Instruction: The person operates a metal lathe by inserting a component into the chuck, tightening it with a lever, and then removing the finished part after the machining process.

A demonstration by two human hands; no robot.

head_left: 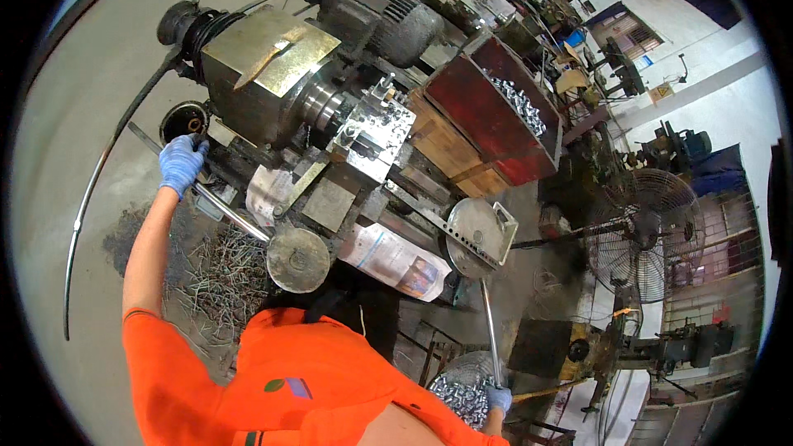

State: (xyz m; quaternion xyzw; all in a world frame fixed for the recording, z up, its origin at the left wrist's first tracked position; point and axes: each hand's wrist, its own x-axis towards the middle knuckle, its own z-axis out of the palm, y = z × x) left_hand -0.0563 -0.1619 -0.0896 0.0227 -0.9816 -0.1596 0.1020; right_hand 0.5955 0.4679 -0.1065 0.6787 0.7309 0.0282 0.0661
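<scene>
My left hand [182,161], in a blue glove, is closed around a long metal bar [235,216] on the left side of a grimy lathe-like machine [273,74]. The bar runs down to a round metal disc [297,260]. My right hand [498,398], also gloved in blue, grips the lower end of a thin steel lever [489,330]. This lever hangs from a second round plate [475,235] on the machine's right side. My orange sleeves and shirt fill the lower middle of the view.
A container of shiny metal parts [454,392] sits beside my right hand. A red box [487,116] holds more parts behind the machine, near an electric motor [380,16]. Metal shavings [215,272] litter the floor at left. A standing fan [644,235] is at right.
</scene>
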